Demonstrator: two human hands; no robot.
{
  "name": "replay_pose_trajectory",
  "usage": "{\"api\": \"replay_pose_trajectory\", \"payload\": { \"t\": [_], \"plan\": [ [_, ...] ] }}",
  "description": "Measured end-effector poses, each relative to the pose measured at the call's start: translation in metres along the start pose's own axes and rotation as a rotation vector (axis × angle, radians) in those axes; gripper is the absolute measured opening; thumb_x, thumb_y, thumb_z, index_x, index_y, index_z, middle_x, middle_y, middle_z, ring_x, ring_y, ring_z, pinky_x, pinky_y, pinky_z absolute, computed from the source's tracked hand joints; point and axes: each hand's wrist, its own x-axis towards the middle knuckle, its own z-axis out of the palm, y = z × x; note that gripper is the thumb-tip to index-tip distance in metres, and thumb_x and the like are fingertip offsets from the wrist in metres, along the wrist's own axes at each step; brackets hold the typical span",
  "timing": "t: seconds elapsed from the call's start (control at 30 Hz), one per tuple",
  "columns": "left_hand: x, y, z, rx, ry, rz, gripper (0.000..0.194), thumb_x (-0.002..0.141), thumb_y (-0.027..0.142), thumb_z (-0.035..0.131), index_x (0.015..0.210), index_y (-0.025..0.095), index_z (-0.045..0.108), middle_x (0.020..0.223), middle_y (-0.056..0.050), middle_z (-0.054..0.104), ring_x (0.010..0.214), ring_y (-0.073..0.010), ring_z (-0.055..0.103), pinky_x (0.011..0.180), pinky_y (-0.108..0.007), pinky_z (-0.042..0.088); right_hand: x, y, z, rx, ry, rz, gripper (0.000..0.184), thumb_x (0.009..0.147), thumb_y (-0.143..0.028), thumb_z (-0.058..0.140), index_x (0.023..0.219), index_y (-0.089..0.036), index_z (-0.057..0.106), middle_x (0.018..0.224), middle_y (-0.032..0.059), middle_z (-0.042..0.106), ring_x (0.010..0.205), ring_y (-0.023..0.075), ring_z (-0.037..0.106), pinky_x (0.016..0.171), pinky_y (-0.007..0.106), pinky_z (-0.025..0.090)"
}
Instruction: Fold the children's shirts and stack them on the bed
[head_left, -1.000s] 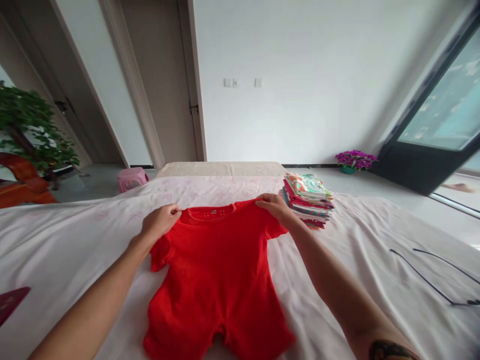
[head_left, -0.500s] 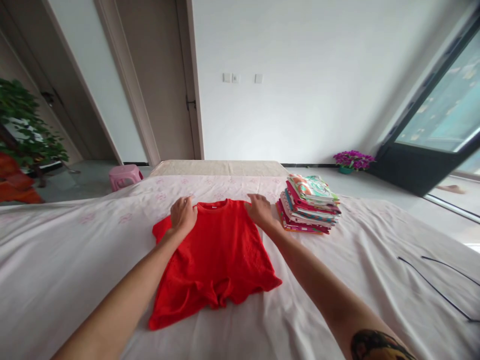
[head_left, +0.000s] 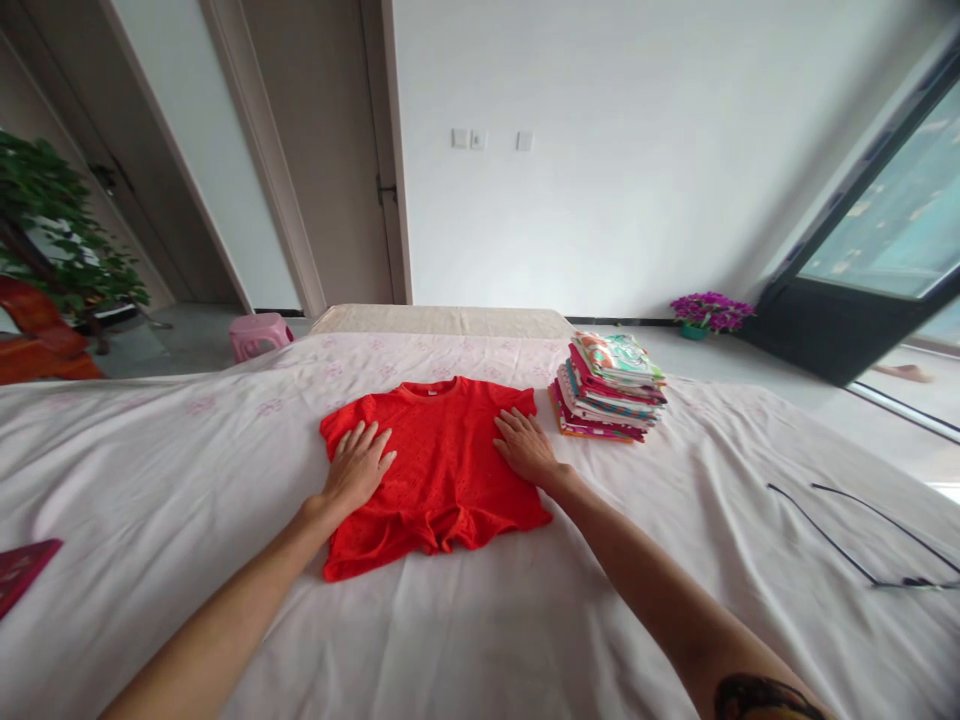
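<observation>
A red short-sleeved shirt [head_left: 442, 460] lies spread out on the pale bedsheet [head_left: 480, 640], its neckline facing away from me. Its lower edge is bunched into small folds near the middle. My left hand [head_left: 358, 462] rests flat on the shirt's left side below the sleeve, fingers stretched out. On the opposite side my right hand [head_left: 525, 446] lies flat below the right sleeve, fingers spread. Neither hand grips the cloth. Just right of the shirt stands a neat stack of folded clothes [head_left: 609, 388] in several colours.
A pair of glasses [head_left: 862, 575] lies on the sheet at right. Part of a dark pink item [head_left: 26, 575] shows at the left edge. Beyond the bed are a pink stool [head_left: 259, 335], purple flowers [head_left: 712, 312] in a green pot and a leafy plant [head_left: 60, 220].
Both hands have come down from the shirt's shoulders onto its sides and now lie flat. The sleeves are spread further outward. The view has shifted slightly, bringing the dark pink item into sight.
</observation>
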Motion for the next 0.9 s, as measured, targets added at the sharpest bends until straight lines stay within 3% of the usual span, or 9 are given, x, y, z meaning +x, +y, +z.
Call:
{"api": "replay_pose_trajectory", "payload": {
  "t": [0.17, 0.3, 0.4, 0.6, 0.73, 0.9],
  "plan": [
    [-0.056, 0.008, -0.045, -0.249, 0.090, 0.124, 0.037, 0.095, 0.043, 0.048, 0.119, 0.020, 0.065, 0.126, -0.012, 0.061, 0.124, -0.0268, 0.052, 0.109, -0.045, 0.040, -0.050, 0.003, -0.031, 0.285, 0.096, -0.064, 0.045, 0.089, -0.030, 0.058, 0.133, -0.021, 0.059, 0.134, 0.0111, 0.059, 0.123, 0.0264, 0.054, 0.103, 0.041, 0.043],
    [-0.100, 0.024, -0.082, -0.352, -0.038, 0.238, 0.026, 0.086, 0.038, 0.062, 0.108, 0.024, 0.063, 0.111, -0.006, 0.061, 0.109, -0.0234, 0.056, 0.097, -0.037, 0.047, -0.095, -0.004, -0.062, 0.447, -0.032, -0.231, 0.039, 0.077, -0.016, 0.063, 0.115, -0.023, 0.066, 0.110, 0.0062, 0.065, 0.099, 0.0205, 0.060, 0.088, 0.033, 0.048],
    [-0.121, 0.036, -0.094, -0.304, -0.134, 0.282, 0.030, 0.078, 0.022, 0.065, 0.107, 0.024, 0.061, 0.107, -0.005, 0.062, 0.102, -0.0225, 0.057, 0.090, -0.035, 0.047, -0.116, -0.017, -0.074, 0.378, -0.131, -0.350, 0.042, 0.070, -0.011, 0.063, 0.110, -0.023, 0.066, 0.104, 0.0041, 0.066, 0.097, 0.0203, 0.058, 0.089, 0.032, 0.045],
    [-0.121, 0.037, -0.090, -0.201, -0.113, 0.323, 0.035, 0.079, -0.002, 0.045, 0.095, 0.023, 0.064, 0.095, -0.004, 0.064, 0.092, -0.0192, 0.058, 0.083, -0.032, 0.045, -0.112, -0.030, -0.063, 0.091, -0.106, -0.286, 0.030, 0.072, -0.002, 0.046, 0.086, -0.020, 0.065, 0.092, 0.0055, 0.065, 0.089, 0.0194, 0.055, 0.081, 0.031, 0.041],
    [-0.122, 0.028, -0.098, -0.159, -0.089, 0.358, 0.033, 0.078, -0.003, 0.045, 0.089, 0.023, 0.063, 0.091, -0.003, 0.064, 0.089, -0.0198, 0.057, 0.080, -0.033, 0.042, -0.112, -0.021, -0.069, 0.018, -0.078, -0.314, 0.027, 0.070, -0.002, 0.045, 0.079, -0.020, 0.063, 0.087, 0.0059, 0.064, 0.086, 0.0195, 0.054, 0.080, 0.031, 0.039],
    [-0.126, 0.031, -0.113, -0.190, -0.216, 0.298, 0.025, 0.076, 0.006, 0.055, 0.090, 0.025, 0.063, 0.093, 0.000, 0.064, 0.088, -0.0192, 0.058, 0.079, -0.032, 0.042, -0.122, -0.020, -0.092, 0.082, -0.192, -0.352, 0.030, 0.068, -0.005, 0.054, 0.089, -0.021, 0.068, 0.090, 0.0041, 0.067, 0.090, 0.0195, 0.058, 0.083, 0.030, 0.040]
  ]
}}
